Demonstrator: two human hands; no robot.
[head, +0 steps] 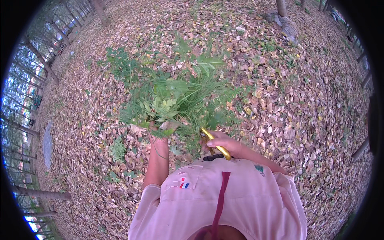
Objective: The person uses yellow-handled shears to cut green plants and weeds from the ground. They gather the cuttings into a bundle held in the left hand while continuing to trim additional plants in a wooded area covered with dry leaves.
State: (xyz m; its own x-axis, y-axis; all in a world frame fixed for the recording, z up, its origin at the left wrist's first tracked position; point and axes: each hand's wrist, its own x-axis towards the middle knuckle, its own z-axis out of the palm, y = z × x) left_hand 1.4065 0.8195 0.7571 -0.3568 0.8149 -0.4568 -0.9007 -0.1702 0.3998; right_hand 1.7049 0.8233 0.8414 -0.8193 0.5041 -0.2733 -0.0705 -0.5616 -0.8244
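Note:
A large bunch of cut grass and leafy greens (pixel 177 96) spreads out in front of my chest. My left hand (pixel 153 126) grips its lower left side, and the leaves cover most of the fingers. Close to the bunch's lower right edge, my right hand (pixel 226 142) is closed around a tool with shiny gold ridged handles (pixel 207 133). The handles resemble those of scissors or shears, but no blade can be made out. Some greens overlap the area just beyond the tool, so I cannot tell whether the two touch.
Dry fallen leaves (pixel 288 120) cover the ground, with small green weeds (pixel 118 149) between them. A tree trunk (pixel 281 8) rises at the far right beside a grey bundle (pixel 289 28). More trunks (pixel 42 61) line the left, near a grey flat patch (pixel 47 145).

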